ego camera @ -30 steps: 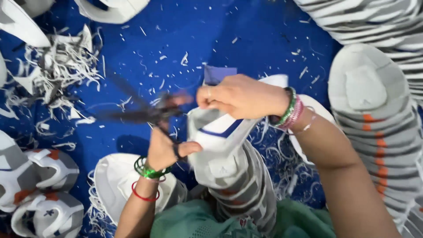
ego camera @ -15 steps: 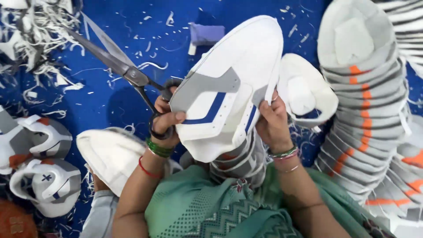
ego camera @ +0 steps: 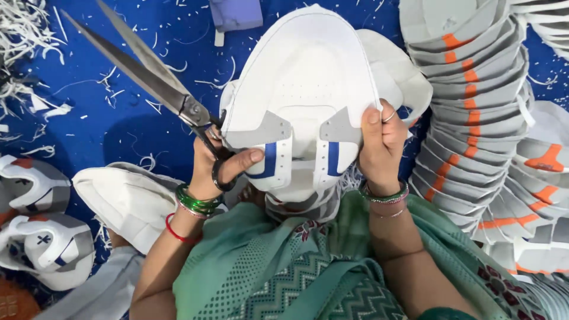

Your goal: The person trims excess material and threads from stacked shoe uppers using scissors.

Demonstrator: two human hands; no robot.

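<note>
A blue cloth surface (ego camera: 118, 136) strewn with white trimmings is seen. A white fabric shoe upper (ego camera: 305, 89) is gripped by both hands at centre: right hand (ego camera: 382, 148), and left hand (ego camera: 216, 169), which also holds large steel scissors (ego camera: 142, 71).

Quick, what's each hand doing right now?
Left hand: shut on scissors, thumb on the white shoe upper.
Right hand: shut on shoe upper's edge.

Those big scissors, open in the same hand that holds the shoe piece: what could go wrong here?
1. The left hand grips the scissors while its thumb pins the white shoe upper; the open blades could swing or slip.
2. The right hand pinches only the upper's edge, so it might sag or twist.
3. The tall stack of cut uppers leans close by and could topple.
</note>
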